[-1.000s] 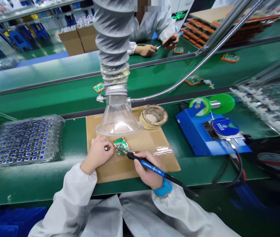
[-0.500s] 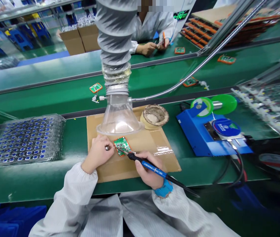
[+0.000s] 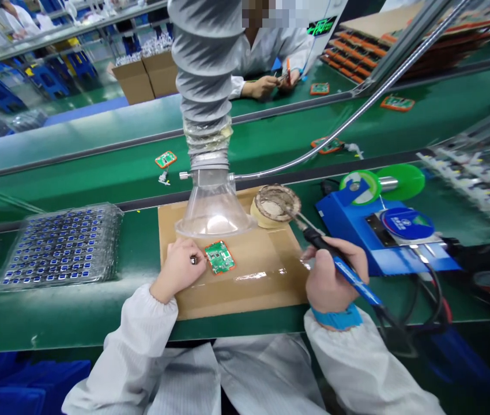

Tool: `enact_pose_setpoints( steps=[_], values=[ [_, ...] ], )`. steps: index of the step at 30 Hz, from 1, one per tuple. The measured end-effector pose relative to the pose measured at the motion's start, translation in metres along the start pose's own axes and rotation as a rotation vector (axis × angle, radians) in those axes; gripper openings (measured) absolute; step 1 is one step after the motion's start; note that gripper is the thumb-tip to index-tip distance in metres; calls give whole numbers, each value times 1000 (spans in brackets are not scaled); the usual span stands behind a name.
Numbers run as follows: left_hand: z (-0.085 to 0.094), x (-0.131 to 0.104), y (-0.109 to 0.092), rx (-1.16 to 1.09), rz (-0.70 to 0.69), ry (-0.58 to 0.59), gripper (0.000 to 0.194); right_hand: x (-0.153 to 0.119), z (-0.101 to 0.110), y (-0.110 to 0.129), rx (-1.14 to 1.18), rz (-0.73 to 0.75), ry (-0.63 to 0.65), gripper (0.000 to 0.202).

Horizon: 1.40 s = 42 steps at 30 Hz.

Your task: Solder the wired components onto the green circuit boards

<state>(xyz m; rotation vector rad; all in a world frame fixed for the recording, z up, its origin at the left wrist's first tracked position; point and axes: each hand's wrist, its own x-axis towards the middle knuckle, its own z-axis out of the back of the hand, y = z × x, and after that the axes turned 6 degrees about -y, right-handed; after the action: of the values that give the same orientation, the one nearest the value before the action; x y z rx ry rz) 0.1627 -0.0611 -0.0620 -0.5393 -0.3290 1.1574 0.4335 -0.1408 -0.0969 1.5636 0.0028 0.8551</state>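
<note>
A green circuit board with an orange edge (image 3: pixel 220 257) lies on a brown cardboard sheet (image 3: pixel 245 294). At its left side, my left hand (image 3: pixel 182 267) is closed on a small dark, shiny-ended part, its fingertips by the board's edge. My right hand (image 3: pixel 335 276), right of the cardboard, grips a blue and black soldering iron (image 3: pixel 351 275). The iron's metal end reaches the round, crusted pot (image 3: pixel 276 206) at the back of the cardboard. Over the board's far side hangs a clear funnel hood (image 3: pixel 215 207).
Stacked clear trays of blue parts (image 3: pixel 61 245) lie at left. A blue solder feeder (image 3: pixel 383 225) with a green reel stands at right. Behind, boards lie on a green belt (image 3: pixel 132 167); across it a person's hands (image 3: pixel 271 85) work. A metal arm (image 3: pixel 349 124) crosses above.
My right hand has moved right with the iron, whose tip has gone from the board to the pot. My left hand stays beside the board. The whole view has shifted slightly.
</note>
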Motion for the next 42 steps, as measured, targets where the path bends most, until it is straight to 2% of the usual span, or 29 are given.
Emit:
enact_pose_setpoints(
  steps=[5,8,12,14,18,21,25,29,32,35,38,40,42],
  values=[
    [2,0,0,8,4,9,21,1,-9,-3,-66,-82,111,28],
    [3,-2,0,26,-32,39,14,-11,-2,-4,-18,-54,89,27],
    [11,-9,5,-12,-94,48,12,-27,13,-6,-14,-33,188,23],
    [22,-11,14,-138,-34,48,15,-31,16,-7,-24,-29,207,22],
    [59,3,45,-409,239,69,25,-31,16,-7,-9,-39,211,21],
    [91,38,66,-503,371,42,29,-28,15,-2,15,-16,252,19],
    [120,116,73,-389,455,-158,23,-25,15,2,28,49,273,17],
    [118,187,74,-219,466,-404,13,-23,15,0,42,90,267,18],
    [107,209,85,-95,523,-511,22,-22,16,-3,23,91,258,19],
    [101,209,98,-71,563,-495,30,-21,16,-4,13,79,249,19],
    [104,198,104,-145,579,-464,28,-20,15,-1,35,78,256,21],
    [108,179,103,-241,582,-459,22,-19,15,1,57,84,272,21],
    [110,145,99,-344,568,-471,19,-19,15,3,72,85,286,21]
  ],
)
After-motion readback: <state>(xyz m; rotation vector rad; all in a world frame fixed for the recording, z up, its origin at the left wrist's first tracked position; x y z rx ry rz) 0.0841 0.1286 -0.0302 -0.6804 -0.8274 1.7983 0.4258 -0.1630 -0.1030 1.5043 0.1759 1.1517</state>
